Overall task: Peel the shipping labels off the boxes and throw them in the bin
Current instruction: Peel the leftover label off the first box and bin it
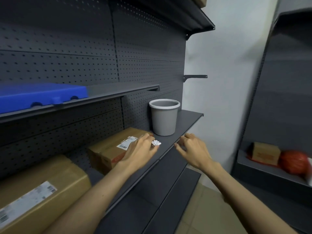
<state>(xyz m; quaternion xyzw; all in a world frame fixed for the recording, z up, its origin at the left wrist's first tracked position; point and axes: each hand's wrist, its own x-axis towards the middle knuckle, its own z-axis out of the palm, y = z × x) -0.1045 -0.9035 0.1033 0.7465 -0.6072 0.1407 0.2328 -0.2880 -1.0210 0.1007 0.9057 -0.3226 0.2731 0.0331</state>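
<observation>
Head view looks down on a dark shelf (184, 130) with a grey bin (164, 119) standing at its far end and two boxes beside it. The left hand (138, 149) lies over the near box (111, 149), fingers curled and pinching a small crumpled scrap (156, 143) of white label paper at its tips, just short of the bin. More label (127, 142) is stuck to that box's top, partly under the hand. A second box (38, 191), nearer the camera, carries its own label (27, 201), seemingly whole.

The paper looks thin and light, likely to tear in bits rather than lift in one sheet, so it is best taken at a loose corner and drawn low along the cardboard. The scrap weighs next to nothing and may cling to the fingers on release.

The right hand (192, 149) hovers at the shelf's front edge, fingers loosely spread and bent, holding nothing. Both forearms reach forward, wrists fairly straight.
</observation>
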